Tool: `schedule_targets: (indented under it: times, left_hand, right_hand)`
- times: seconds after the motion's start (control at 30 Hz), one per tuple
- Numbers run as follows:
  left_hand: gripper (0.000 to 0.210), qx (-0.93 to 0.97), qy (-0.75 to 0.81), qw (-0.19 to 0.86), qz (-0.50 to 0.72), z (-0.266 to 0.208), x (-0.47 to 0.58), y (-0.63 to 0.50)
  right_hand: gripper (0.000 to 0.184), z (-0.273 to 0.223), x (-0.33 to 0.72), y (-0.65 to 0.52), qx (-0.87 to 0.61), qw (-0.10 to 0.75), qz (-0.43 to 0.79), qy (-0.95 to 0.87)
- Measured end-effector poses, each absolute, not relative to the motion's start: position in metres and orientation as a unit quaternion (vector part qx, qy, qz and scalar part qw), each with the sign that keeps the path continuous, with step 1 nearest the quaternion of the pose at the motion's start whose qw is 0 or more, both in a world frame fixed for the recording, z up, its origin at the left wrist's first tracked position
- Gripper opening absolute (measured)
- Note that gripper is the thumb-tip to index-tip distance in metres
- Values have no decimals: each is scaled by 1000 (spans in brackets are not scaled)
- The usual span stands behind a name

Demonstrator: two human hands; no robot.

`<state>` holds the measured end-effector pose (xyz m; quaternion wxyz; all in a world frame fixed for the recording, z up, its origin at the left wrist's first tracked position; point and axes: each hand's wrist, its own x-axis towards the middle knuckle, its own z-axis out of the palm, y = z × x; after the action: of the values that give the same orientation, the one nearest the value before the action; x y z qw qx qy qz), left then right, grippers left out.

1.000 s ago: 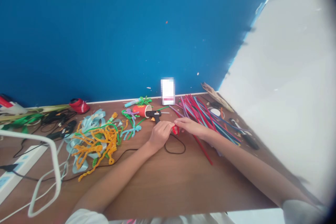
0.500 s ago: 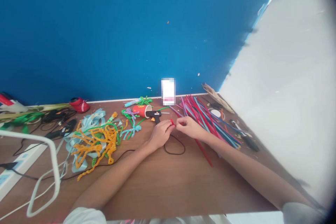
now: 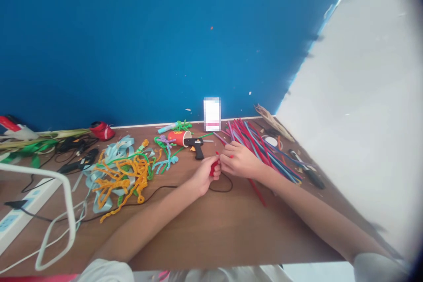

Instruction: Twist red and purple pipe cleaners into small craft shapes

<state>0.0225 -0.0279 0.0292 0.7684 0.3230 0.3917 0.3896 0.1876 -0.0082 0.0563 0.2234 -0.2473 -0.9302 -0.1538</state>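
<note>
Both hands meet over the middle of the table around a small red pipe cleaner piece (image 3: 214, 168), which looks bent or coiled. My left hand (image 3: 203, 178) has its fingers curled round the red piece. Pressed against its fingertips is my right hand (image 3: 240, 159), closed, with bits of red showing at its fingers; the exact grip is hidden. Just beyond them lies a black glue gun (image 3: 198, 149), its nozzle pointing right. Beside my right hand spreads a bundle of red, purple and blue pipe cleaners (image 3: 256, 141).
A red paper cup (image 3: 178, 138) lies on its side behind the glue gun. Orange twisted pipe cleaners (image 3: 124, 183) and light blue ribbon (image 3: 115, 152) pile up at left, near a power strip (image 3: 28, 211) and white frame (image 3: 71, 211). A lit phone (image 3: 212, 114) leans on the blue wall.
My left hand has turned and dropped slightly, baring more of the red piece. My right hand's fingers have folded down and come against the left fingertips.
</note>
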Motion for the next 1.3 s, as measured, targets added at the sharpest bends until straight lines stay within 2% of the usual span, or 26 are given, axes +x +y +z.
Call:
schedule_targets:
  times: [0.13, 0.27, 0.37, 0.5, 0.57, 0.67, 0.77, 1.0, 1.1, 1.2, 1.3]
  left_hand:
    - [34, 331, 350, 755, 445, 14, 27, -34]
    - [37, 437, 351, 665, 494, 0, 22, -20]
    - [38, 506, 382, 594, 495, -4, 16, -10]
    - [40, 559, 421, 520, 489, -3, 14, -13]
    - [37, 577, 430, 492, 490, -2, 15, -18]
    - [30, 588, 448, 453, 499, -1, 16, -22]
    - [26, 599, 467, 414, 502, -1, 16, -22]
    - [24, 623, 461, 402, 488, -2, 17, -20]
    - [28, 627, 465, 401, 480, -2, 17, -20]
    - [33, 637, 467, 396, 468, -3, 16, -19]
    - [34, 643, 467, 397, 459, -4, 16, -18]
  right_hand:
    - [21, 61, 182, -16, -367, 247, 1, -897]
    - [13, 66, 178, -20, -414, 257, 152, -860]
    - [24, 68, 178, -18, -438, 312, 278, -796]
    - [34, 69, 180, -9, -471, 405, 501, -603]
    - [36, 70, 183, -5, -471, 361, 603, -533]
    - [26, 70, 187, -3, -427, 269, 688, -521]
    - [28, 66, 189, -3, -398, 243, 685, -559]
    - [31, 55, 193, 5, -431, 276, 601, -614]
    - [20, 54, 194, 6, -466, 280, 445, -712]
    - [10, 53, 194, 3, -464, 234, 249, -817]
    - [6, 50, 192, 1, -451, 191, 108, -865]
